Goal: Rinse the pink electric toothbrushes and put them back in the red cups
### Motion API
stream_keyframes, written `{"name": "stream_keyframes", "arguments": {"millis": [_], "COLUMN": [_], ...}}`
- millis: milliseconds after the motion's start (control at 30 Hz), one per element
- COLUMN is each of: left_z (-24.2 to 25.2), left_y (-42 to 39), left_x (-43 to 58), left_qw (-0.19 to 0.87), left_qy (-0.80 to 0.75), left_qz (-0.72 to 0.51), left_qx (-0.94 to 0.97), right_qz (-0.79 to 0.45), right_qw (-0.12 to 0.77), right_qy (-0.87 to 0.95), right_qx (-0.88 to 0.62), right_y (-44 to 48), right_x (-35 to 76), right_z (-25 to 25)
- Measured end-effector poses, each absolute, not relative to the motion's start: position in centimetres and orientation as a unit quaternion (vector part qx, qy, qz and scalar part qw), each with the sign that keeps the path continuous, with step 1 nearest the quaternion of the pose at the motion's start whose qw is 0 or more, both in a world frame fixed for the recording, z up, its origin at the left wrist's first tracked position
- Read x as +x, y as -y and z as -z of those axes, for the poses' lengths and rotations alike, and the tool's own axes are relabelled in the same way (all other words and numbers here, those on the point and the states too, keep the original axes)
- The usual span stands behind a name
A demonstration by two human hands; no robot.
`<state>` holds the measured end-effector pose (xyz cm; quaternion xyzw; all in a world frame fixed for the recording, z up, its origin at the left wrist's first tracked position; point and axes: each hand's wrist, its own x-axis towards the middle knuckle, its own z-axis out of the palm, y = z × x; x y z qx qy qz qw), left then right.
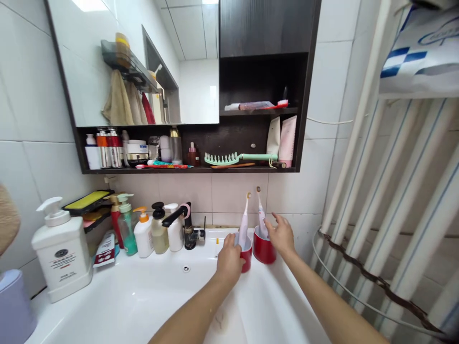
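Two red cups stand at the back right of the white sink (150, 296). My left hand (229, 260) is wrapped round the nearer red cup (246, 258), which holds a pink electric toothbrush (244, 224). My right hand (281, 235) rests on the rim of the farther red cup (263, 248), fingers curled by its own pink toothbrush (260, 212); whether it grips the toothbrush or the cup is unclear.
A black tap (184, 224) and several pump bottles (143, 229) line the sink's back edge. A large white pump bottle (60, 253) stands at left. A dark shelf (190, 168) with toiletries and a green comb hangs above. White radiator pipes (394, 215) fill the right.
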<state>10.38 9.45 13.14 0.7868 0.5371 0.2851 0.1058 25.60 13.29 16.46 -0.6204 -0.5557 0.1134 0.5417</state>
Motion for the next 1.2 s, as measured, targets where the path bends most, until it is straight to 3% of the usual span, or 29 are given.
{"name": "stream_keyframes", "arguments": {"millis": [300, 500, 700, 833, 967, 1200], "left_z": [-8.9, -7.2, -7.7, -12.7, -17.3, -18.3], "left_y": [-0.4, 1.9, 3.7, 5.5, 7.4, 9.8], "left_x": [5.2, 4.8, 4.1, 3.0, 2.2, 0.3], "left_qw": [0.154, 0.184, 0.203, 0.338, 0.559, 0.65], "left_qy": [-0.565, -0.602, -0.565, -0.473, -0.326, -0.285], "left_qz": [-0.261, -0.223, -0.361, -0.548, -0.565, -0.61], "left_qx": [0.768, 0.744, 0.714, 0.601, 0.512, 0.353], "right_qz": [-0.21, -0.215, -0.332, -0.354, -0.361, -0.463], "right_qw": [0.509, 0.535, 0.539, 0.522, 0.514, 0.443], "right_qy": [0.621, 0.622, 0.633, 0.646, 0.649, 0.608], "right_qx": [-0.558, -0.53, -0.446, -0.43, -0.43, -0.469], "right_y": [-4.5, -0.6, 4.6, 7.9, 9.8, 11.9], "right_x": [15.4, 14.5, 14.0, 12.9, 11.2, 8.7], "right_z": [-13.0, -16.5, -19.2, -18.4, -16.8, -14.1]}}
